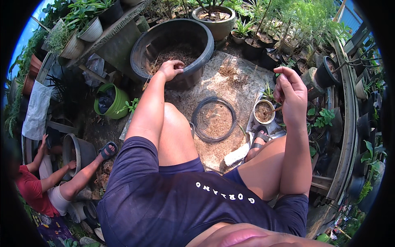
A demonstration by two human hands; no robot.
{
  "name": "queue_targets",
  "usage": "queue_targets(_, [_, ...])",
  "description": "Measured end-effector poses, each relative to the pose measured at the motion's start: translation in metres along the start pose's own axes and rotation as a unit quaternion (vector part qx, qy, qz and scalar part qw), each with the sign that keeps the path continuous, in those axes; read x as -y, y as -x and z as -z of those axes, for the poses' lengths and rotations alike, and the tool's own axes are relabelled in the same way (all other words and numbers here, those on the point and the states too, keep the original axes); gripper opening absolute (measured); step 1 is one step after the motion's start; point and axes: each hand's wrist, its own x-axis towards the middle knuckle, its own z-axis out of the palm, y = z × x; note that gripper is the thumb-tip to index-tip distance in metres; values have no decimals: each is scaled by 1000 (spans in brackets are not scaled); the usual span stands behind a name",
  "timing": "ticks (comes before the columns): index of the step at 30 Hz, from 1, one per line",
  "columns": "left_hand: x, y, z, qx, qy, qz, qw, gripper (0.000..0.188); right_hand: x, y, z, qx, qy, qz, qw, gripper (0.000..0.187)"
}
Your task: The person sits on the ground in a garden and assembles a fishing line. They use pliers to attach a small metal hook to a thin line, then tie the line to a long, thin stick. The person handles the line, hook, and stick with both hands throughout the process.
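My left hand (pixel 172 71) is over the near rim of a large black tub (pixel 207 49), its fingers curled; what they hold, if anything, does not show. Dark soil (pixel 175 55) mixed with dry stalks lies in the tub. My right hand (pixel 290 88) is raised at the right in a pinch, with a bit of green leaf (pixel 277 75) at the fingertips. Below and left of it stands a small white pot (pixel 263 119) of brown soil. A thin brown stem (pixel 274 110) leans out of the pot toward my right wrist.
A coil of black hose or wire (pixel 196 129) lies on the soil-strewn slab between my legs. Potted plants (pixel 216 22) crowd the back and right side. A green bucket (pixel 115 106) stands left. At far left another person (pixel 39 185) sits beside a grey pot (pixel 82 152).
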Motion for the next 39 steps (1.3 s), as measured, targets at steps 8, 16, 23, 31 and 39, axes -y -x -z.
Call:
queue_targets(8, [-123,31,49,-281,166,-158,932,19,-1,-5,-3,30,-9,3,1000,19])
queue_targets(16, [-273,128,74,-247,442,-391,768,23,-6,-9,-23,91,-186,61,976,19])
queue_targets(23, [-329,173,40,-230,484,-386,751,29,6,42,-79,108,-137,181,968,15])
queue_targets(31, [-343,174,9,-182,563,-299,748,25,12,53,-87,-108,-27,228,967,13])
queue_targets(39, [-326,143,-2,-103,597,-300,737,15,-5,32,-45,-78,105,217,967,15])
